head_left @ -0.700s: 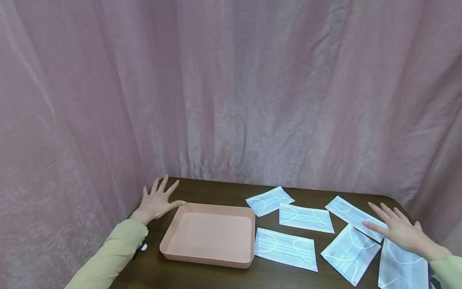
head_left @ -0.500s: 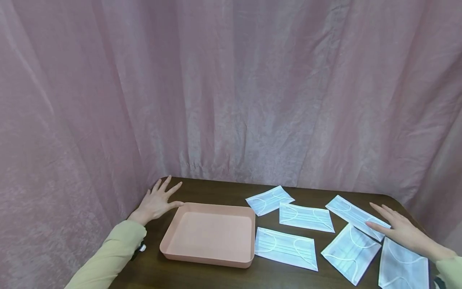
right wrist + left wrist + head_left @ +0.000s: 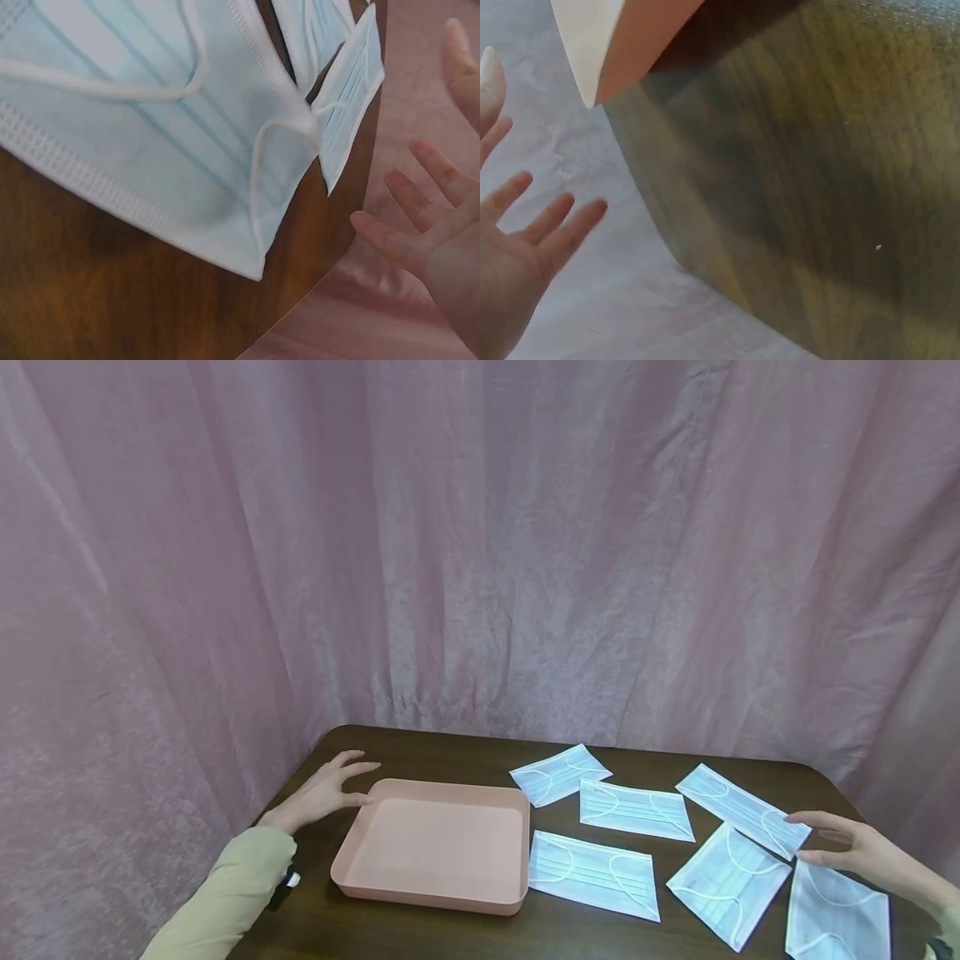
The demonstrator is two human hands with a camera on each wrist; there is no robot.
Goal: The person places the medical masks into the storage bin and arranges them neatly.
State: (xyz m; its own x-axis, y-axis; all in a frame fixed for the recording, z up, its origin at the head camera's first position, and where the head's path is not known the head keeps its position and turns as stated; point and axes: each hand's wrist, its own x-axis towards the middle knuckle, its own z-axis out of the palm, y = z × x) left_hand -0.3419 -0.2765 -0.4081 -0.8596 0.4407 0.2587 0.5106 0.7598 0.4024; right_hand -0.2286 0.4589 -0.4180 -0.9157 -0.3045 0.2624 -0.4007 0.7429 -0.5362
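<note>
Six masks lie spread over the right half of the dark worktop in my head view, all flat, with a pink tray to their left. My left hand hovers just beside the tray's far left corner, fingers loosely spread and holding nothing; I cannot tell whether the fingertips touch the rim. My right hand sits near the worktop's right edge, fingers relaxed and released, gripping nothing. It hangs between the far-right mask and the near-right mask, close to both; whether it touches either I cannot tell. A third mask lies just left of it. Three more sit toward the middle, nearer the tray. A pink curtain hangs behind it all.

From the left wrist I see my open palm with fingers extended, off the worktop's edge, and a tray corner at the top.

From the right wrist, a mask with its ear loop fills the left, another mask's edge lies beyond it, and my fingers hang loose to the right, apart from both.
</note>
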